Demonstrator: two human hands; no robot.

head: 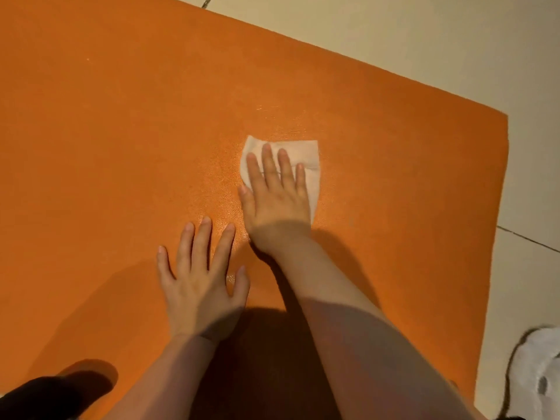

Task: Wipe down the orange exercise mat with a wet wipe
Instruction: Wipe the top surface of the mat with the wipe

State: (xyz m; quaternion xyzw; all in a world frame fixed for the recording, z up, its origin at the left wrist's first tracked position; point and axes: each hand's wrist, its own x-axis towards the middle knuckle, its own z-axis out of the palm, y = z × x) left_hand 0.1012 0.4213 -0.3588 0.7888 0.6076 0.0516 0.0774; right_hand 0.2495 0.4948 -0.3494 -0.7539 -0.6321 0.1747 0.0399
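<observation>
Head view, looking down at the floor. The orange exercise mat lies flat on pale floor tiles and fills most of the view; its far edge runs diagonally from upper left to a corner at right, and its right edge drops toward the bottom of the picture.

My right hand lies palm down on the wet wipe, fingers straight and slightly spread, pressing it flat against the mat. No curl, no pinch: the grip is apart, the hand flat on the wipe. The wipe is white, folded roughly rectangular, and shows beyond the fingertips and along the right side of the hand. It sits on the right-centre part of the mat, well inside the edges.

My left hand rests flat on the mat nearer to me and just left of the right wrist, fingers spread and straight, holding nothing. Grip apart here too.

The mat surface around both hands shows a faint sheen with small bright glints; I cannot tell whether this is moisture or only the mat's texture.

A dark object sits at the lower left corner on the mat, unidentified. At lower right, on the tiles, lies something white with a dark outline, cut off by the picture edge.
</observation>
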